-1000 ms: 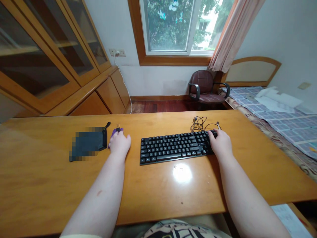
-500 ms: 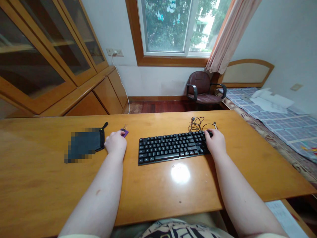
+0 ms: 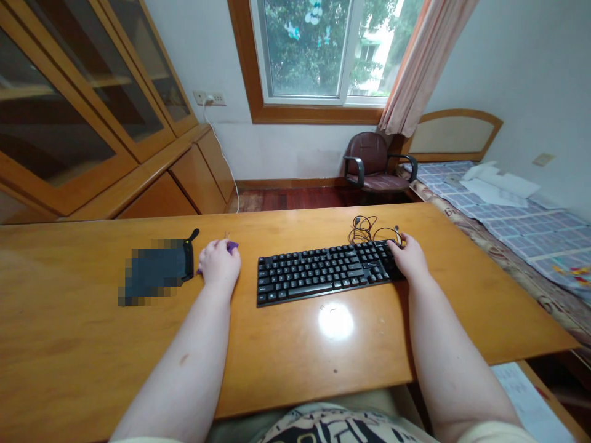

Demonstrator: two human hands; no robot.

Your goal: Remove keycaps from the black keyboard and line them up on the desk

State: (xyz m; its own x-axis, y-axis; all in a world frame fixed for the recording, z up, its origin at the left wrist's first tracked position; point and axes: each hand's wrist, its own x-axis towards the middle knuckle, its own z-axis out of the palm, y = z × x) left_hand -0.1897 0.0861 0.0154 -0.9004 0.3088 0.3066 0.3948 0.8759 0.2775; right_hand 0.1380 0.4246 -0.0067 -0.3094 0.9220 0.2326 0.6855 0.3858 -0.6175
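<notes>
A black keyboard (image 3: pixel 314 271) lies flat on the wooden table, slightly tilted up toward its right end. At that end is my right hand (image 3: pixel 410 255), its thumb on the top right corner and its fingers round the edge. My left hand (image 3: pixel 218 261) rests on the table left of the keyboard, fingers closed over a small purple object (image 3: pixel 232 247). Most of that object is hidden under the hand, so I cannot tell its kind. Left of this hand lies a dark pouch (image 3: pixel 159 271) with a loop, partly blurred out.
Behind the keyboard's right half a thin black cable (image 3: pixel 362 229) lies coiled. The wooden table (image 3: pixel 277 351) has its far edge toward a brown office chair (image 3: pixel 369 160) and a window. A bed (image 3: pixel 503 209) stands at the right, a glass-door cabinet (image 3: pixel 124 166) at the left.
My right hand has slid a little to the right, showing more of the keyboard's right end. My left hand has shifted slightly right, and purple now shows on both its sides.
</notes>
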